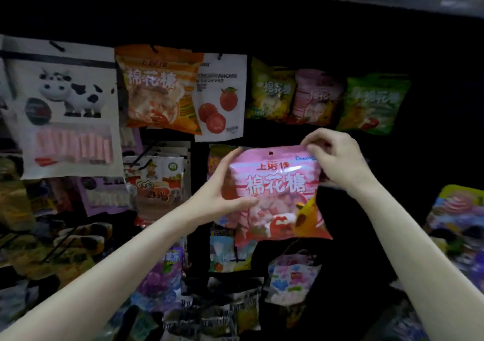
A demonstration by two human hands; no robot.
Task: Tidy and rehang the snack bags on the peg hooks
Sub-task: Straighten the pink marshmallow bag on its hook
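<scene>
A pink marshmallow bag (277,191) was gripped below the orange marshmallow bag (157,89), left hand (222,191) at its side, right hand (332,154) pinching its top; its hang hole (270,153) could be torn if forced.

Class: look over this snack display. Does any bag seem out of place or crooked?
Yes. The pink bag is off its peg, held by the left hand and right hand. The orange bag hangs tilted, overlapping the white bag.

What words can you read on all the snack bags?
"上好佳" and "棉花糖": on the pink bag held by the left hand and right hand.
"棉花糖": on the orange bag hanging top left.
"棉花糖": faint on the yellow bag, pink hanging bag and green bag.
Cow bag, tomato bag and the lower bags: print too blurred to read.
</scene>
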